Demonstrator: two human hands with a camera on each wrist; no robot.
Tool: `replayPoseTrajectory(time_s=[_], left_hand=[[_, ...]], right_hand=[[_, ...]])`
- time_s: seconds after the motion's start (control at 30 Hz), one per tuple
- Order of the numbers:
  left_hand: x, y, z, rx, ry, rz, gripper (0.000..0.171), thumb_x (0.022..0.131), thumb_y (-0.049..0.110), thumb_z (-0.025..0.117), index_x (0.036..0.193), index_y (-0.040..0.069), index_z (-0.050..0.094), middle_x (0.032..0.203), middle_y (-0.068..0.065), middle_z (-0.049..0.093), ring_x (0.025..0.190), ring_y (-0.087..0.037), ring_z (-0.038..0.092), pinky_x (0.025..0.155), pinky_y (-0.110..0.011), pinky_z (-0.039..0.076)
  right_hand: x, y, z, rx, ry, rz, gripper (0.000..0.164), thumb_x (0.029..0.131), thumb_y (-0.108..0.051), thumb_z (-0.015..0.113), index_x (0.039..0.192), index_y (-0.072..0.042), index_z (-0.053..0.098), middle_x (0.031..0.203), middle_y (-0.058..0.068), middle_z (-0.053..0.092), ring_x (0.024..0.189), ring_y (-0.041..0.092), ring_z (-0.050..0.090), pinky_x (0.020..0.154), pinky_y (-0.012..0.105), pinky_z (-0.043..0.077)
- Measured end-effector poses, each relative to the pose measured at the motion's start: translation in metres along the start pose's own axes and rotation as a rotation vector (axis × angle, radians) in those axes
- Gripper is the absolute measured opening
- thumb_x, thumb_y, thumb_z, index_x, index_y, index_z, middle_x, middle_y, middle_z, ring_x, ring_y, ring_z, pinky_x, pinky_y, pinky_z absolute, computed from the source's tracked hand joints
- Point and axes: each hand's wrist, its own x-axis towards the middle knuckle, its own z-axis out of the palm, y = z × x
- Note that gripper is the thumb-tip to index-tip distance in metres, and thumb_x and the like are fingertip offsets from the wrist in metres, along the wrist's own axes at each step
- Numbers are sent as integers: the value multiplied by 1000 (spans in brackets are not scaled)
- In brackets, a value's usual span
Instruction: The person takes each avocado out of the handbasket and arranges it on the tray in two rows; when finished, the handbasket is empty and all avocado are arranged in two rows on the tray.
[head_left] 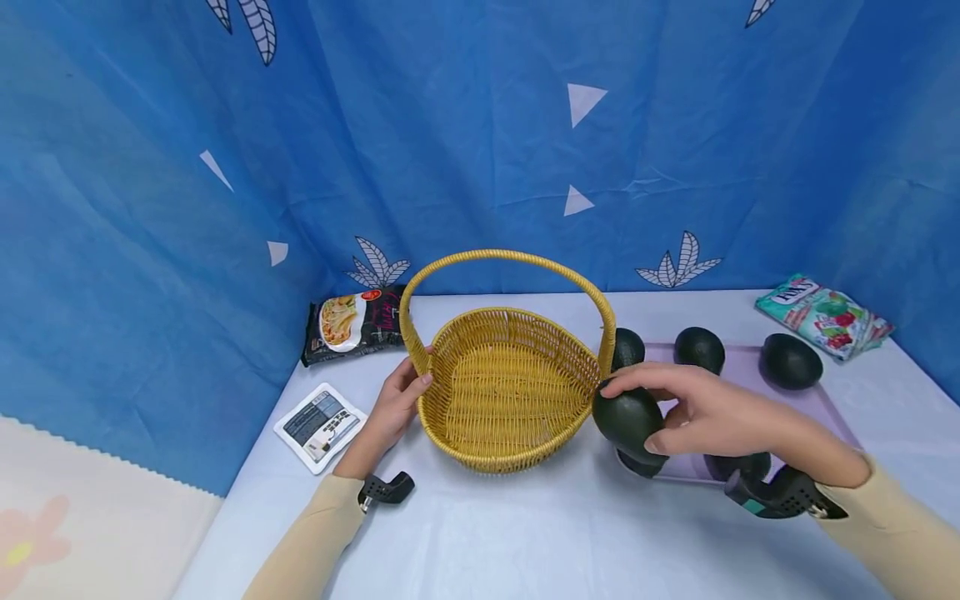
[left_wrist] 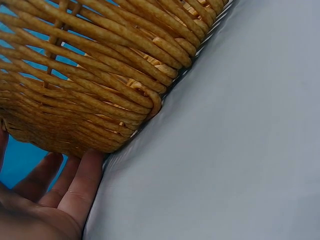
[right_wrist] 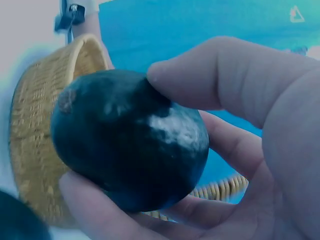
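A golden woven basket (head_left: 504, 392) with a tall arched handle stands in the middle of the white table, with nothing in it. My left hand (head_left: 397, 400) holds its left side near the handle's foot, and in the left wrist view the fingers (left_wrist: 82, 187) touch the outer weave. Just off the basket's right rim, my right hand (head_left: 697, 408) grips a dark green avocado (head_left: 628, 421), raised above the table. Thumb and fingers wrap around this avocado (right_wrist: 125, 140) in the right wrist view. Several more avocados (head_left: 699, 350) lie on and around a pale purple tray (head_left: 741, 360), partly hidden by my right arm.
A black food packet (head_left: 360, 323) lies behind and left of the basket. A white flat package (head_left: 320, 427) sits left of my left hand. At the back right is a green and red packet (head_left: 823, 317). Blue curtain (head_left: 480, 150) hangs behind the table.
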Motion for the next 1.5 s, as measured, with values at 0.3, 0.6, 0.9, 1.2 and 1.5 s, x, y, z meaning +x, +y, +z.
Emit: replayPoseTrajectory(time_s=[0.3,0.6,0.9,1.2,1.5], left_hand=[[1,1,1,11,2,-22,59,102,8,51,159,7,33,151,-24,38,115,-7,55,94,-18,56],[-1,1,1,5,8,-18,58,102,6,51,158,8,34,143,-13,45,115,-8,55,94,-19,56],[0,1,0,-1,4,-8,59,102,6,51,158,5,33,143,-15,44,113,-7,55,92,-18,56],[0,2,3,-4,4,-3,58,102,6,51,157,3,33,140,-11,46,113,-7,54,92,-17,55],[0,3,3,-17,14,-29,59,103,5,49,159,6,31,155,-25,36,115,-3,56,93,-16,55]], right_hand=[[-60,53,-20,-110,189,92,64,83,2,76,141,-16,55,135,-36,44,105,-8,61,68,26,62],[-113,90,-40,-217,340,413,65,86,-1,74,145,-13,49,143,41,34,100,63,60,65,46,62],[-141,118,-49,-234,306,600,63,94,-11,69,146,4,37,144,48,23,100,69,54,72,60,59],[-154,141,-45,-262,300,670,67,88,-6,70,142,14,37,140,48,26,110,64,35,73,64,57],[-160,148,-43,-292,280,702,68,87,-5,69,143,13,35,139,49,26,112,64,32,75,69,53]])
